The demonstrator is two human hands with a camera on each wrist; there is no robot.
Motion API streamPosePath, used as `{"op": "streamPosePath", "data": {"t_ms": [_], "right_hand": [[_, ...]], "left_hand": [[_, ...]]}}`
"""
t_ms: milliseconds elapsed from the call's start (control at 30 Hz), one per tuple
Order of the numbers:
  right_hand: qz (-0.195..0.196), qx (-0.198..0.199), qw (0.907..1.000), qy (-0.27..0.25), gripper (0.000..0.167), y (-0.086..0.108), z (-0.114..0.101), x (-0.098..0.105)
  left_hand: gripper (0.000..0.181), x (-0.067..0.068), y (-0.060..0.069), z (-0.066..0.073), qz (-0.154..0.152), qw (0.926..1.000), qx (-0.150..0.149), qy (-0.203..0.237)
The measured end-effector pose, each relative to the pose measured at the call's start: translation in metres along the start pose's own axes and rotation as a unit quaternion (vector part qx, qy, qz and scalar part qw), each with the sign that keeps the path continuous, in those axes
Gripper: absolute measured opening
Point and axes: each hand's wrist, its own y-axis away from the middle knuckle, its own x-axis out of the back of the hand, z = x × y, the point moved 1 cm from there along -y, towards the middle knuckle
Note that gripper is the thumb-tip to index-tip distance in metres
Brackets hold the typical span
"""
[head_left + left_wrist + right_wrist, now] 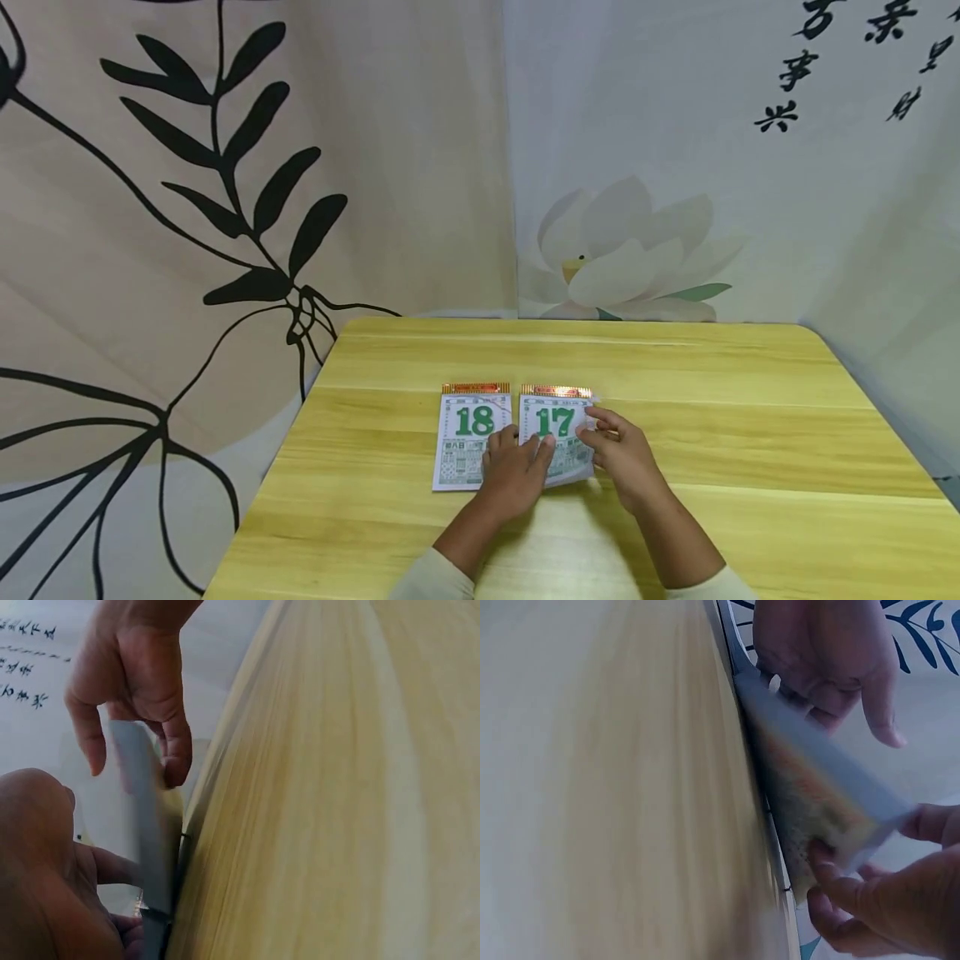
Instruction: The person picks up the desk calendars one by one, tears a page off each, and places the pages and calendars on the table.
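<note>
The wood-grain tabletop (pixel 757 408), rounded at its far corners, is backed by pale cloth hangings (pixel 420 167). A black leafy branch (pixel 255 285) is printed at the left, a white lotus (pixel 622 275) and Chinese characters (pixel 798 70) at the right. Light is softly reflected off the wood.

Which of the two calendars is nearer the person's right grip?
The 17 calendar: the right grip is at its right edge, while the 18 calendar lies left of it, farther away.

2 paper calendars (pixel 459 450) (pixel 558 423), shiny headers (pixel 476 388) (pixel 556 391); wood-grain table (pixel 750 433).
</note>
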Motion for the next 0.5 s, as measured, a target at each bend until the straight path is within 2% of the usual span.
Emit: {"op": "streamPosePath", "data": {"t_ms": [167,367,500], "right_hand": [[0.009,-0.005,0.9998,0.020,0.064,-0.0018,-0.0001,-0.0027],[-0.007,0.004,0.9996,0.026,0.050,-0.0029,0.0015,-0.0034],[-0.020,0.002,0.9997,0.017,0.051,-0.0011,0.0024,-0.0022]], "left_hand": [[0.075,0.0011,0.0019,-0.0001,-0.004,1.0000,-0.003,0.007],[0.077,0.0006,0.0011,-0.0021,-0.003,0.9999,-0.002,0.013],[0.077,-0.0011,-0.0008,-0.0033,0.004,0.9998,-0.006,0.017]]}}
